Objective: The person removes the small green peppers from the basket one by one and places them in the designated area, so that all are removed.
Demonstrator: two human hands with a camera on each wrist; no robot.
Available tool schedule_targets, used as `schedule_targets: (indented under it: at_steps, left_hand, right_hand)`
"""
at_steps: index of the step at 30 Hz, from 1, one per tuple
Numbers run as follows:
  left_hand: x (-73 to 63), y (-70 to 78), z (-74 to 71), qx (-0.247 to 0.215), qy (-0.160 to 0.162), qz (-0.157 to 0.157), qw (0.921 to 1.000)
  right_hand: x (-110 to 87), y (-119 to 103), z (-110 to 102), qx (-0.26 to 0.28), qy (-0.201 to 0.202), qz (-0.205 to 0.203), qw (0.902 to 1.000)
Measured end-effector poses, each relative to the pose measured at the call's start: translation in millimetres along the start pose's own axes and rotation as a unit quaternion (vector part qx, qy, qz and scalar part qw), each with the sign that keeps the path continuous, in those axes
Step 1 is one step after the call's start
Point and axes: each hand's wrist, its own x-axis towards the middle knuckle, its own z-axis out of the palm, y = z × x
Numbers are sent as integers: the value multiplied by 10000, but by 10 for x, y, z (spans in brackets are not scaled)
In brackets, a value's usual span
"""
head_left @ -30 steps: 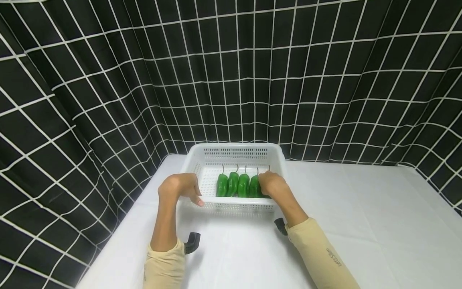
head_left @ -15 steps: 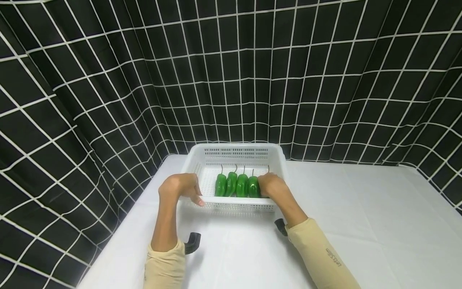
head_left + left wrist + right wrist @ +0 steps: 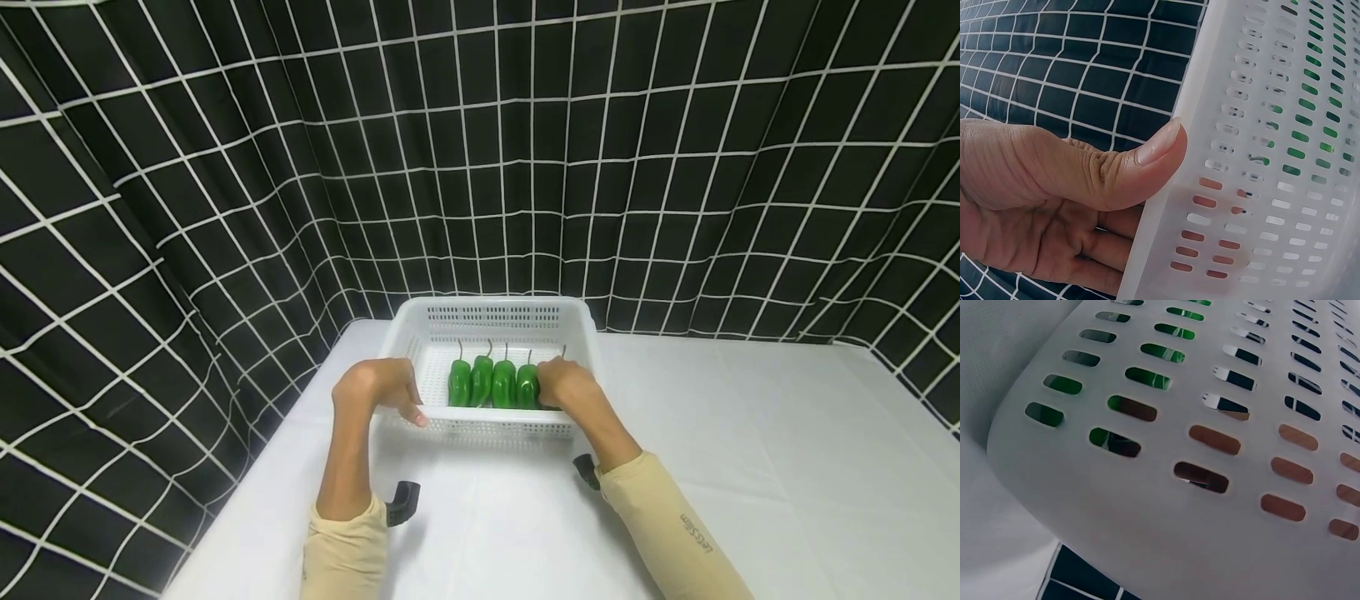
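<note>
Fingers of the left hand (image 3: 381,386) are gripping the near rim of the white basket (image 3: 495,414) beside its near left corner in the head view. The right hand (image 3: 567,386) is resting inside the near right part, just beside the rightmost of four clearly showing green peppers (image 3: 504,385); its fingertips are lying out of sight, so I cannot tell whether they are pinching anything. A thin stem (image 3: 564,352) is poking out just beyond that hand, probably belonging to another pepper. The four are lying side by side along the near wall, stems pointing toward the far side. Their skins are shining, so they are looking light, fairly firm and slightly slippery; a gentle hold around the middle of the body is seeming wiser than one on the stem, which is looking easy to bend or snap. The basket is standing on a white-covered table (image 3: 750,433).

In the left wrist view, the thumb (image 3: 1160,150) is lying outside the wall while skin is showing through the slots from behind, the fingers holding the wall in a narrow grip. This thin plastic is looking light and moderately stiff, with the rim offering the surest hold.

In the right wrist view, the slotted wall is screening the right hand; only patches of skin and green are showing close together
</note>
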Motion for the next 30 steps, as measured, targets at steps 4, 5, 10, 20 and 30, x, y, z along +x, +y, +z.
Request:
schedule_targets:
  at_steps: [4,5,10,20,30]
  left_hand:
    - [0,-10,17,-7,24,-19,10000]
    - [-1,-12,19,4,39,-13,10000]
    - [17,-42,26,30,87,-6,10000]
    - [18,-51,20,-10,82,35,10000]
    - [-3,-88,-22,3,-110,545,9985]
  right_hand:
    - [0,0,17,-68,179,-166,9997]
    - [1,0,20,-97,233,-191,9995]
    - [9,-29,22,-149,548,-204,9982]
    - [-3,-61,22,134,884,56,9960]
    - [-83,102,-280,1510,864,-590,9830]
